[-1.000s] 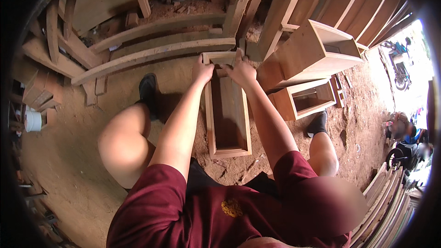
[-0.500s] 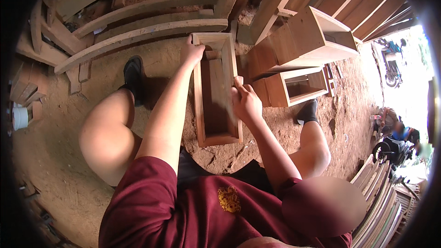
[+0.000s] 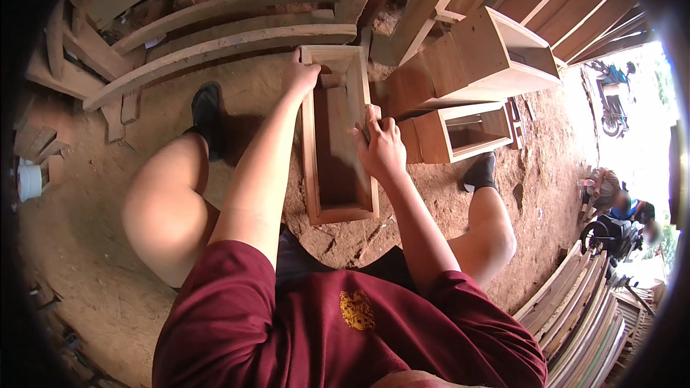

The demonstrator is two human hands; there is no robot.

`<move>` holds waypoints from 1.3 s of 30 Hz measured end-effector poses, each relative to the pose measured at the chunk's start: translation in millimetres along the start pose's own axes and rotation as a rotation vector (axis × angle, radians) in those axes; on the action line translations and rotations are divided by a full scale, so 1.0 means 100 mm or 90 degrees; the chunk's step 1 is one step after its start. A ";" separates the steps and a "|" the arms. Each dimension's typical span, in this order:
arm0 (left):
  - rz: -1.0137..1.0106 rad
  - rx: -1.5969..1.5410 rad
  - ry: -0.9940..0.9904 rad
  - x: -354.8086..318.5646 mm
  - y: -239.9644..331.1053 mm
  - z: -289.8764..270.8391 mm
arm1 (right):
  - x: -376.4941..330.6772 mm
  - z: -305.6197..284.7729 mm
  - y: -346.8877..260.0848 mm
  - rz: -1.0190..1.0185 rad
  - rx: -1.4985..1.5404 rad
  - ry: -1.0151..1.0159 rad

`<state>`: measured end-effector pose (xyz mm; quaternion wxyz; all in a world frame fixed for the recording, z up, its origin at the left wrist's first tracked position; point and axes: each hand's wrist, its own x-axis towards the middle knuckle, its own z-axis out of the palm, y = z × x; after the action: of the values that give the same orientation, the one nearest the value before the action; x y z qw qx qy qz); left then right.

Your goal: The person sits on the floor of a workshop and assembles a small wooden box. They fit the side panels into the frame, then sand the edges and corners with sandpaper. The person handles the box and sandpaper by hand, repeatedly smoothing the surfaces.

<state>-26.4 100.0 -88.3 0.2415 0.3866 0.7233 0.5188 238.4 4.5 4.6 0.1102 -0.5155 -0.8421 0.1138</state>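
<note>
An open wooden box (image 3: pixel 310 165), long and narrow like a drawer, lies between my legs with its hollow upward. At its far left corner my left hand (image 3: pixel 302 76) is closed over the rim, the thumb on the inner side. My right hand (image 3: pixel 383 149) rests on the right long rim, about midway along it. Its fingers press together on a small brownish piece against the wood, too covered to name; the thumb sticks out over the hollow. A small wood block shows inside the box near the far end.
Two more wooden boxes (image 3: pixel 460 57) lie to the right, their ends open. A wooden frame of beams (image 3: pixel 230 49) runs across the far side. Stacked planks (image 3: pixel 582 309) lie at the lower right, near people and a motorbike. A white bucket (image 3: pixel 29 182) stands far left.
My right hand has slid a little away from me along the right rim, and its thumb has spread outward. My left hand keeps its hold on the corner.
</note>
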 end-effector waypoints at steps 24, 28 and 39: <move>-0.056 -0.024 -0.047 -0.14 0.28 -0.04 | 0.27 0.04 0.10 -0.030 -0.159 0.014; -0.066 0.017 -0.022 -0.13 0.26 0.04 | -0.16 -0.04 0.12 -0.019 -0.154 -0.037; -0.110 -0.187 -0.013 -0.20 0.41 0.06 | 0.41 -0.04 0.10 0.028 -0.082 -0.071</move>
<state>2.9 94.0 -52.8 0.3464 0.2889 0.6678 0.5921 229.8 45.6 8.2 0.0274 -0.5326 -0.8410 0.0904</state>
